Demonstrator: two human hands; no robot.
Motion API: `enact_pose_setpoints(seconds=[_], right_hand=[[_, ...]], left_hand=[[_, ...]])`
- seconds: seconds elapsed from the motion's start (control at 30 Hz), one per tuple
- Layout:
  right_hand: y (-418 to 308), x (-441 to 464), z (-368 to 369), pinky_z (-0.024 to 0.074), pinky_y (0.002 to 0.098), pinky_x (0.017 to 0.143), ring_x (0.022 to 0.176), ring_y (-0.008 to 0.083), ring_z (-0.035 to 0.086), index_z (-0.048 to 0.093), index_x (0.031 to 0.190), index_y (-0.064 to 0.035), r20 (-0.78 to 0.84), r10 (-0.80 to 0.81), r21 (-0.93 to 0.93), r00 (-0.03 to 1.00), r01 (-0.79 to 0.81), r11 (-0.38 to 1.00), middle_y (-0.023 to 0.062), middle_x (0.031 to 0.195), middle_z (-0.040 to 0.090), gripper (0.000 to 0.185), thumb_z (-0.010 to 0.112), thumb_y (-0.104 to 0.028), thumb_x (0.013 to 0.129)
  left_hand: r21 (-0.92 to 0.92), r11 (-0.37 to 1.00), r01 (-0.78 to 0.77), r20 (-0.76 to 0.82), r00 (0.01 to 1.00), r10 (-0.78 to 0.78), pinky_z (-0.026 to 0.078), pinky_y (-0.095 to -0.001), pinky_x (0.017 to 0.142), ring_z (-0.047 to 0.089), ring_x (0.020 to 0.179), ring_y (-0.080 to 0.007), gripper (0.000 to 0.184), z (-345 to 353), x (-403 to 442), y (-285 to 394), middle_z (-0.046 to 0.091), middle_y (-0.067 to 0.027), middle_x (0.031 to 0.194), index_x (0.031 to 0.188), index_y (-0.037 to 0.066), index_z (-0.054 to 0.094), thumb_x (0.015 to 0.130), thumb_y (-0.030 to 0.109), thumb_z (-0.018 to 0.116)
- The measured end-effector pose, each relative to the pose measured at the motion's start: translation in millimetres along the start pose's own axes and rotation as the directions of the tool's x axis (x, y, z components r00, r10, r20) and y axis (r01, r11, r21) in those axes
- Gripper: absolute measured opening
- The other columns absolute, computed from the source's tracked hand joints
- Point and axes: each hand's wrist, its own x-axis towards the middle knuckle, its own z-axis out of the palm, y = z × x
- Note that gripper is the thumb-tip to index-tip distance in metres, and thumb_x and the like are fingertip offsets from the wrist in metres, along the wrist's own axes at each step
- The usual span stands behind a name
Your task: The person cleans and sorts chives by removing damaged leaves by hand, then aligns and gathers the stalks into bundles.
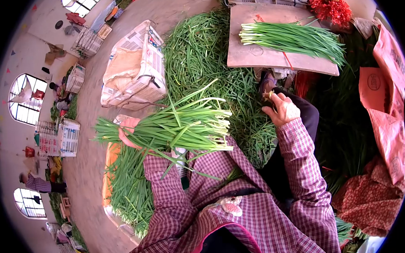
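The left hand (129,124) grasped a loose bunch of green stalks (180,125) off the near left corner of the counter (249,59); whether the right hand (285,110) pinched anything was unclear. Light, even pressure probably best prevented bruising.

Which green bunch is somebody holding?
The loose bunch in the person's left hand; the neater bunch lies on the board, with no hand on it.

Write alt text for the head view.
A person's left hand grips a loose bunch of green stalks; the right hand is apart from it. Beyond, a neater bundle lies on a board, beside heaped greens.
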Motion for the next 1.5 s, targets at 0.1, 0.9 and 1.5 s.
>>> enact_pose_setpoints(seconds=[0.1, 0.9, 1.5], right_hand=[[-46, 6, -26, 0.0509, 0.0334, 0.062, 0.07, 0.0264, 0.064, 0.066, 0.089, -0.0069, -0.128, -0.113, 0.556, 0.985, 0.166, 0.815, 0.011, 0.078, 0.064, 0.016, 0.064, -0.021, 0.081], [-91, 15, -5, 0.0397, 0.0203, 0.055, 0.058, 0.0019, 0.047, 0.065, 0.087, -0.0014, 0.311, -0.112, 0.95, 0.944, -0.307, 0.048, -0.0047, 0.07, 0.057, 0.016, 0.064, -0.017, 0.087], [-126, 18, -10, 0.05, 0.0369, 0.066, 0.075, 0.0244, 0.063, 0.064, 0.09, -0.0129, 0.033, -0.276, 0.638, 0.961, 0.192, 0.746, 0.0071, 0.08, 0.061, 0.021, 0.066, -0.031, 0.08]], left_hand=[[0.035, 0.996, 0.076, 0.118, 0.99, -0.08, 0.034, -0.0252, 0.056, 0.035, 0.055, -0.0065, 0.013, 20, 12, -8, 0.038, 0.0063, 0.062, 0.077, 0.013, 0.043, 0.09, 0.015, 0.048], [0.368, 0.926, 0.089, 0.248, 0.95, -0.19, 0.036, -0.026, 0.063, 0.042, 0.056, -0.0078, 0.007, 75, 22, -35, 0.043, 0.004, 0.062, 0.086, 0.011, 0.042, 0.086, 0.014, 0.048], [0.321, 0.924, 0.206, 0.371, 0.871, -0.323, 0.034, -0.0279, 0.064, 0.046, 0.056, -0.0109, 0.011, 87, 24, -65, 0.046, 0.0021, 0.063, 0.09, 0.01, 0.041, 0.086, 0.014, 0.051]])
